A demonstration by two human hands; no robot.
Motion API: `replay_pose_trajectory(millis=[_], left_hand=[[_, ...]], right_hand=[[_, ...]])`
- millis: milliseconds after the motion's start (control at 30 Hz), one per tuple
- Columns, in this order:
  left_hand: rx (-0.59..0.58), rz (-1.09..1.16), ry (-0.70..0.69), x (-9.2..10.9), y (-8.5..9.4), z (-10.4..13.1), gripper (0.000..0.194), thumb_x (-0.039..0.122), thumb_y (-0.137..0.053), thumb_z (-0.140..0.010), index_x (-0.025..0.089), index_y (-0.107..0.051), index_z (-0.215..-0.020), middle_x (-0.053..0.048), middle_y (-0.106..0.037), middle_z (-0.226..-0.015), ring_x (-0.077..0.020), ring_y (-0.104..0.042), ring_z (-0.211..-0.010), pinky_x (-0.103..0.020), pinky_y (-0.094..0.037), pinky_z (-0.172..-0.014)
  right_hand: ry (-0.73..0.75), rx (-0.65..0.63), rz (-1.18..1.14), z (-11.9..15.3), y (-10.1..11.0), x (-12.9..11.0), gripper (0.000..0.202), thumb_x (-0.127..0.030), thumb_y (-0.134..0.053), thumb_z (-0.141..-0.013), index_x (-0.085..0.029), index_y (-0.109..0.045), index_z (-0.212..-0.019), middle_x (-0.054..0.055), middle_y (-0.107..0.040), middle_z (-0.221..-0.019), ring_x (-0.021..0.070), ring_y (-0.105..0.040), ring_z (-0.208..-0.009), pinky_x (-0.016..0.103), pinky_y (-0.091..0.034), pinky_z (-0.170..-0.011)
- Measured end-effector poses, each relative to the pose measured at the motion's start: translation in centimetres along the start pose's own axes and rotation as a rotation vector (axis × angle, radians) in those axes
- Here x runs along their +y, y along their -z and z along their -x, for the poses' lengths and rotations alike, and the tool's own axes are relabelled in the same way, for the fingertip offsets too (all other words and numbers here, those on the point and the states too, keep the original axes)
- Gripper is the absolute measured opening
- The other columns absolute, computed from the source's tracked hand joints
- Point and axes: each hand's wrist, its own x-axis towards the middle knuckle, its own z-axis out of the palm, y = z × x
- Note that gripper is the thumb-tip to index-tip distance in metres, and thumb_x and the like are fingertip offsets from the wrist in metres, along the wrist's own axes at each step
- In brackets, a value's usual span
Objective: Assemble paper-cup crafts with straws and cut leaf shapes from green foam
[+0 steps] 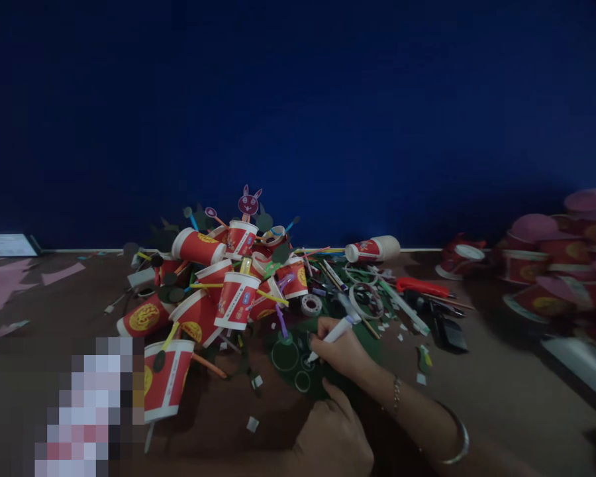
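My right hand point(347, 351) is closed around a white marker point(338, 330), its tip down on a sheet of dark green paper point(278, 374). Pale outlines on the sheet include a large circle and smaller rounded shapes. My left hand point(335, 434) is low in the view, its index finger stretched out to the paper's near edge and its other fingers mostly hidden; I see nothing held in it. Just beyond the paper lies a purple straw point(282, 321). To the left rises a pile of red and white paper cups point(238, 301) with coloured straws and paper cutouts, one a rabbit face point(248, 203).
A tape roll point(311, 305), a clear ring point(366, 301), a red tool point(422, 287) and a black object point(449, 331) lie beyond my right hand. More cups point(526, 265) stand far right. Pink paper point(2, 285) lies left. A blue wall point(298, 119) backs the table.
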Motion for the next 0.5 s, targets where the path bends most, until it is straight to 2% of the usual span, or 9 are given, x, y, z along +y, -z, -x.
replay_pose_trajectory(millis=[233, 400, 500], left_hand=[[-0.092, -0.030, 0.045, 1.3, -1.2, 0.7, 0.032, 0.020, -0.051, -0.065, -0.002, -0.068, -0.080, -0.024, -0.064, -0.065, -0.0179, -0.051, -0.039, -0.027, -0.036, -0.036], [-0.083, -0.032, -0.032, 0.5, -0.9, 0.7, 0.031, 0.022, -0.053, -0.068, -0.002, -0.067, -0.083, -0.022, -0.064, -0.065, -0.0146, -0.051, -0.041, -0.023, -0.035, -0.038], [-0.083, -0.031, -0.022, 0.2, -0.8, 0.7, 0.031, 0.020, -0.052, -0.070, -0.003, -0.066, -0.084, -0.021, -0.064, -0.064, -0.0136, -0.050, -0.041, -0.022, -0.034, -0.038]], right_hand=[[0.003, 0.004, 0.017, 0.0, 0.0, 0.0, 0.022, -0.022, -0.052, -0.062, -0.021, -0.034, -0.048, -0.009, -0.038, -0.035, 0.0070, -0.041, -0.033, 0.016, -0.024, -0.033], [-0.009, 0.003, -0.005, -0.1, -0.1, 0.3, 0.021, -0.021, -0.052, -0.062, -0.021, -0.035, -0.049, -0.010, -0.038, -0.035, 0.0070, -0.042, -0.032, 0.016, -0.024, -0.033], [-0.031, 0.010, -0.019, -0.3, -0.2, 0.5, 0.021, -0.019, -0.051, -0.060, -0.021, -0.033, -0.049, -0.010, -0.037, -0.034, 0.0069, -0.042, -0.031, 0.015, -0.023, -0.032]])
